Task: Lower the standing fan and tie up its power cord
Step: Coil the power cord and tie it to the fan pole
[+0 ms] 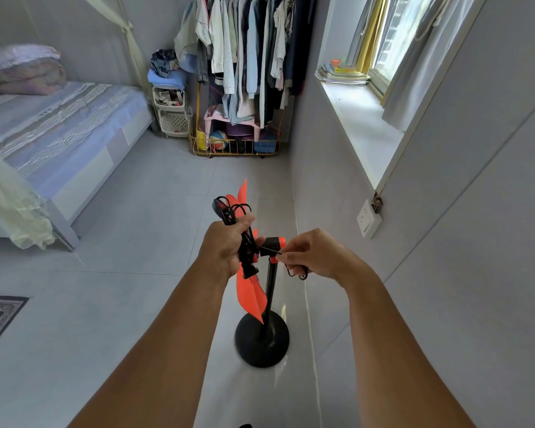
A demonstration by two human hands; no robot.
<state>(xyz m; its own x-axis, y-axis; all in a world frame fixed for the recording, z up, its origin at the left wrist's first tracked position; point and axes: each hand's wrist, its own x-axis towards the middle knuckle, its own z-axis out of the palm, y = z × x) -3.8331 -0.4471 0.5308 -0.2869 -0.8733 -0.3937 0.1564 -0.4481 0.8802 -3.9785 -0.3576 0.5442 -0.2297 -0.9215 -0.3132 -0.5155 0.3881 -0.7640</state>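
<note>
Standing fan (267,291): pole looks lowered. Power cord (229,211): coiled, gripped in left hand (226,251); right hand (309,257) pinches its free end. Tie unfinished.

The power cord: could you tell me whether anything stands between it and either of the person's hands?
Nothing visible does. The left hand already grips the coiled power cord, and the right hand pinches a strand at its end, just above the standing fan.
</note>
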